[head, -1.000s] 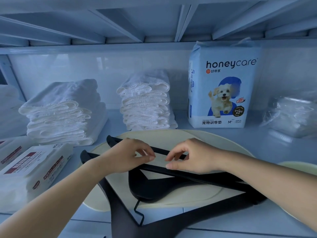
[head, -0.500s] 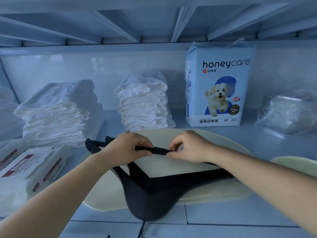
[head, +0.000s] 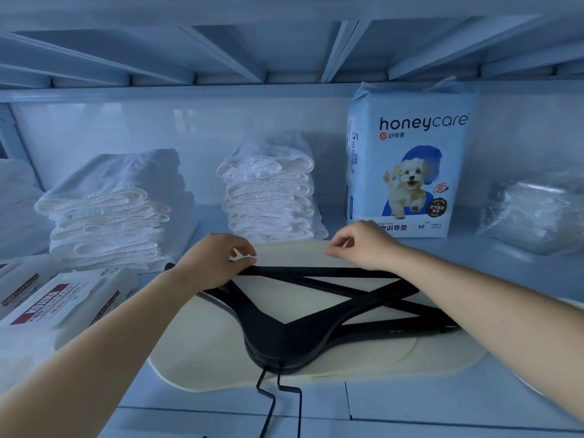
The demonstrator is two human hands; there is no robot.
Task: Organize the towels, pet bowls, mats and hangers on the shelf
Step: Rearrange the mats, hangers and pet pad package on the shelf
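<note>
Black hangers (head: 284,336), now slid further back onto the cream mat (head: 205,358) — left hand (head: 215,263) pinching the uppermost one, right hand (head: 363,245) lifted clear, fingers curled, hold uncertain — placement judged nearly complete.

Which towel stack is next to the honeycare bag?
The narrow stack mid-shelf, directly left of the bag; the wide stack sits farther left, by the wrapped packs.

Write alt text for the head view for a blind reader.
A person's left hand pinches a bar of black hangers lying crossed on a cream mat on a shelf; the right hand curls nearby. Folded white towels and a honeycare pack stand behind.
</note>
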